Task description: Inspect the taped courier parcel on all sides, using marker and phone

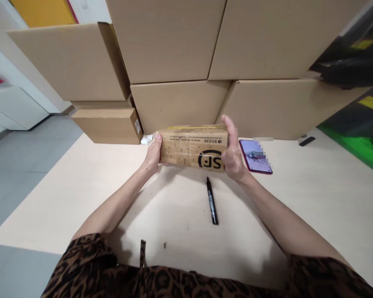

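Between my two hands I hold a small cardboard box (186, 151), raised off the table, its printed side facing me with the lettering upside down. My left hand (153, 154) grips the box's left end, the thumb at its upper corner. At the opposite end my right hand (233, 155) presses against the side, thumb pointing up; its other fingers are partly hidden. On the table below the box lies a black marker pen (211, 203). A phone (255, 156) with a lit screen rests just right of my right hand.
Large cardboard boxes (170, 41) are stacked along the back of the table (180, 231). A smaller brown box (107, 126) and crumpled white paper (147, 139) sit at back left. A small black object (307, 141) lies at right, near a green surface (357, 140).
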Tool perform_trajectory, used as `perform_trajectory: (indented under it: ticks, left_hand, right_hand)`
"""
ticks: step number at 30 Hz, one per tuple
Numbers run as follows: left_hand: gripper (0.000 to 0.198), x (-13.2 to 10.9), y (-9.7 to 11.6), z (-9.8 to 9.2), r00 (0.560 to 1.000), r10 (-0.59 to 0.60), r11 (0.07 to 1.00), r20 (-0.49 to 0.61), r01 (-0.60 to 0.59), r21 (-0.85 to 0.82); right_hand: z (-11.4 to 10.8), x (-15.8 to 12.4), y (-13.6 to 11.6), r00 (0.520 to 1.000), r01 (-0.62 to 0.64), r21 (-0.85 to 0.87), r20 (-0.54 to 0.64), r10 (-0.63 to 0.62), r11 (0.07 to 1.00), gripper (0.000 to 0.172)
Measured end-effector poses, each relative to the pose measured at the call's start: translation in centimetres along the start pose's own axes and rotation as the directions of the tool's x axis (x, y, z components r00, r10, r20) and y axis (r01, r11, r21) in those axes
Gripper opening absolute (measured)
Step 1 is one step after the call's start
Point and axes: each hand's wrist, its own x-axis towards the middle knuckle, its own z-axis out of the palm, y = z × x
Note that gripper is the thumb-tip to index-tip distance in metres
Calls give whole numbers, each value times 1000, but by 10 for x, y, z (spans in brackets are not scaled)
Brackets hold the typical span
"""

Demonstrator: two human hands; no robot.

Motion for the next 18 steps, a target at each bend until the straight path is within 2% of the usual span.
perform_trajectory:
  ticks: [3,5,7,9,11,13,15,16,18]
  left_hand:
    - [90,2,5,-4,999,16,1000,-28,-16,12]
    - [93,1,11,-5,995,83,996,-52,-81,47]
    - [93,-4,20,-5,988,146,986,-52,-141,89]
    - [89,-10,28,-3,976,217,968,-17,-213,134]
    - [83,-18,36,0,959,279,943,54,-284,172]
    - [95,-25,41,4,936,326,917,132,-347,197]
    - [109,-30,43,7,917,365,890,159,-394,229]
    - [109,-32,44,8,912,382,877,148,-409,253]
    - [97,-34,45,9,915,391,861,98,-401,313]
  right_hand:
    - [-2,-1,0,967,248,-69,-44,-251,966,117]
    - [-5,2,2,960,276,-120,-18,-280,954,134]
    - [-8,6,4,950,307,-158,-1,-311,938,143]
    - [-13,10,6,923,372,-173,-33,-383,912,139]
    - [-17,12,4,898,404,-170,-116,-425,899,133]
    - [-19,11,-1,905,359,-153,-182,-383,921,129]
    - [-21,9,-8,923,313,-129,-195,-333,941,124]
    - [-21,8,-11,931,294,-123,-189,-313,948,121]
    - [-22,6,-16,950,251,-123,-158,-268,960,119]
